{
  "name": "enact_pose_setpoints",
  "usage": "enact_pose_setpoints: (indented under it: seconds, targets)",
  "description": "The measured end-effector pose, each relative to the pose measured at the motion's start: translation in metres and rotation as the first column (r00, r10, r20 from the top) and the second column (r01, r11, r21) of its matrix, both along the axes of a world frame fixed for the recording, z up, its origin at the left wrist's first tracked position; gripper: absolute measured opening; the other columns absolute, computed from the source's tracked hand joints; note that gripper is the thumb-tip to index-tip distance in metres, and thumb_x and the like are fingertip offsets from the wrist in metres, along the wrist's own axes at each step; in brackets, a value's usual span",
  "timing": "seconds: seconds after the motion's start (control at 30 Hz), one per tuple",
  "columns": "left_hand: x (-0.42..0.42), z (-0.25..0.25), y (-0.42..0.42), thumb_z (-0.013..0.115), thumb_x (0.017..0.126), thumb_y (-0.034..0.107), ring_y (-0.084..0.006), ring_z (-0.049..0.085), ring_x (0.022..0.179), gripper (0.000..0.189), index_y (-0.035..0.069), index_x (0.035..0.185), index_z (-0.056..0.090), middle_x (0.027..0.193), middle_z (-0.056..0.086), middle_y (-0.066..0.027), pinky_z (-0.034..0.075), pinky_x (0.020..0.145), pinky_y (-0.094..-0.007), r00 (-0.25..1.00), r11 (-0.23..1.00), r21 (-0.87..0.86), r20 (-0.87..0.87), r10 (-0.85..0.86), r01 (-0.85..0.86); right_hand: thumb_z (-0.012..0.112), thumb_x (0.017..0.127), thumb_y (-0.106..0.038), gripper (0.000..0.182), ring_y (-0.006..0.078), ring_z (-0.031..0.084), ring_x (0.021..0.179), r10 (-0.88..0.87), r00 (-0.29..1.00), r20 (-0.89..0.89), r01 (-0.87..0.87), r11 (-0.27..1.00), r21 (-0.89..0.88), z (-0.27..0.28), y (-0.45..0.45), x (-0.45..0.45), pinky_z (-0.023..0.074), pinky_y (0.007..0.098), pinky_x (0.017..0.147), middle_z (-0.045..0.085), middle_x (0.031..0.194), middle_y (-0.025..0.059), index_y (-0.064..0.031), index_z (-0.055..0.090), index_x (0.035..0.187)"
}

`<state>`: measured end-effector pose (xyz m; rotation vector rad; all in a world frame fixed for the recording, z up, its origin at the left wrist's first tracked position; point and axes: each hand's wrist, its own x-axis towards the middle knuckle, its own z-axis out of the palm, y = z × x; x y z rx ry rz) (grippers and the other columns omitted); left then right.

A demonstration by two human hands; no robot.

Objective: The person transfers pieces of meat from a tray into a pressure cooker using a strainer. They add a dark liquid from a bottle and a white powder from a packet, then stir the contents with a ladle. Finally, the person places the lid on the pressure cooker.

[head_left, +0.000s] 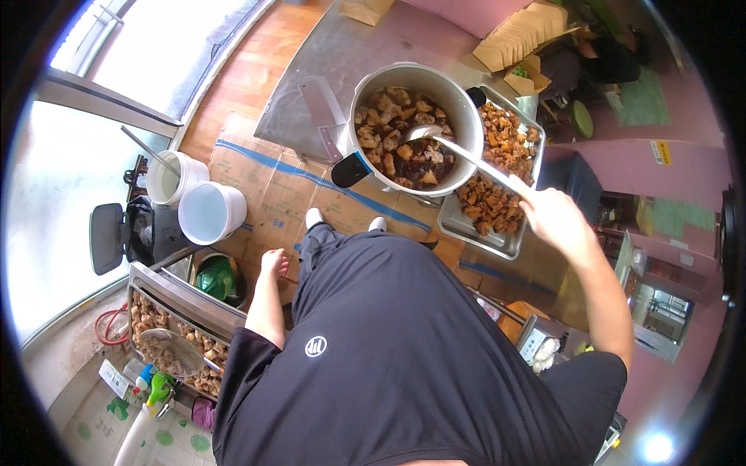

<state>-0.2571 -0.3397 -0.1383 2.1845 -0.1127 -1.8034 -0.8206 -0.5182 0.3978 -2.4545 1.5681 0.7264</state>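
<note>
My right hand (556, 218) grips the long handle of a metal ladle (466, 155), whose bowl rests among the food in a deep metal pot (471, 131). Chunks of meat (373, 137) sit in dark brown liquid inside the pot, which has black side handles. Directly beside the pot, partly under my right hand, lies a metal tray (450, 220) heaped with browned meat pieces (489, 212). My left hand (274, 263) hangs at my side with curled fingers and nothing visible in it. A cleaver (322, 105) lies on the metal table (291, 110), left of the pot.
Two white buckets (224, 201) and an open-lidded bin (169, 233) stand at left. Behind my left arm, a skimmer (169, 352) lies over a tray of pale meat pieces (145, 309). Cardboard (256, 169) covers the floor. Folded paper boxes (521, 35) are near another person (609, 58).
</note>
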Motion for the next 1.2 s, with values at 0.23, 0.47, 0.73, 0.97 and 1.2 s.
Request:
enact_pose_setpoints:
  seconds: [0.23, 0.47, 0.73, 0.97, 1.2]
  targets:
    - [-0.004, -0.005, -0.007, 0.066, 0.094, 0.023, -0.0152, 0.057, 0.055, 0.029, 0.006, 0.117, 0.058, 0.085, 0.062, -0.0070, 0.048, 0.045, -0.0314, 0.999, 0.999, -0.043, 0.030, 0.031, -0.029, 0.055, 0.097, -0.016, 0.049, 0.0347, 0.063, 0.053, -0.168, 0.956, 0.240, 0.151, 0.985, 0.087, -0.058, 0.014, 0.001, 0.0526, 0.0450, 0.052, 0.063, 0.062, 0.0197, 0.0016, 0.048, 0.143]
    - [-0.006, -0.009, 0.021, 0.063, 0.098, 0.029, -0.0204, 0.066, 0.068, 0.036, 0.008, 0.127, 0.058, 0.096, 0.068, -0.0098, 0.057, 0.057, -0.0392, 0.994, 0.991, 0.086, 0.020, -0.107, 0.105, 0.057, 0.099, -0.021, 0.049, 0.0389, 0.066, 0.071, -0.410, 0.896, 0.173, 0.385, 0.909, 0.161, 0.024, 0.012, 0.005, 0.0538, 0.0440, 0.075, 0.069, 0.088, 0.0253, -0.0138, 0.051, 0.148]
    - [-0.002, 0.019, 0.023, 0.064, 0.096, 0.028, -0.0183, 0.063, 0.063, 0.032, 0.008, 0.121, 0.058, 0.088, 0.064, -0.0071, 0.054, 0.053, -0.0363, 0.999, 0.999, 0.027, 0.045, -0.020, 0.019, 0.053, 0.101, -0.022, 0.053, 0.0358, 0.065, 0.057, -0.355, 0.923, 0.151, 0.329, 0.929, 0.171, -0.022, 0.008, 0.035, 0.0538, 0.0459, 0.059, 0.065, 0.070, 0.0233, -0.0163, 0.043, 0.153]
    - [0.005, 0.023, 0.024, 0.064, 0.096, 0.027, -0.0172, 0.061, 0.060, 0.032, 0.008, 0.121, 0.058, 0.088, 0.064, -0.0074, 0.052, 0.052, -0.0347, 0.997, 0.999, 0.018, 0.059, 0.045, -0.046, 0.050, 0.101, -0.019, 0.048, 0.0378, 0.069, 0.065, -0.330, 0.869, 0.369, 0.290, 0.943, 0.162, -0.095, 0.030, 0.000, 0.0580, 0.0465, 0.063, 0.068, 0.077, 0.0256, -0.0082, 0.045, 0.148]
    - [0.004, 0.017, 0.041, 0.064, 0.097, 0.029, -0.0179, 0.063, 0.065, 0.033, 0.009, 0.123, 0.058, 0.091, 0.066, -0.0075, 0.054, 0.055, -0.0360, 0.998, 0.998, 0.043, 0.053, 0.042, -0.045, 0.051, 0.102, -0.018, 0.047, 0.0384, 0.068, 0.062, -0.413, 0.876, 0.247, 0.361, 0.903, 0.232, -0.065, 0.032, 0.000, 0.0573, 0.0464, 0.061, 0.068, 0.076, 0.0262, -0.0064, 0.047, 0.147]
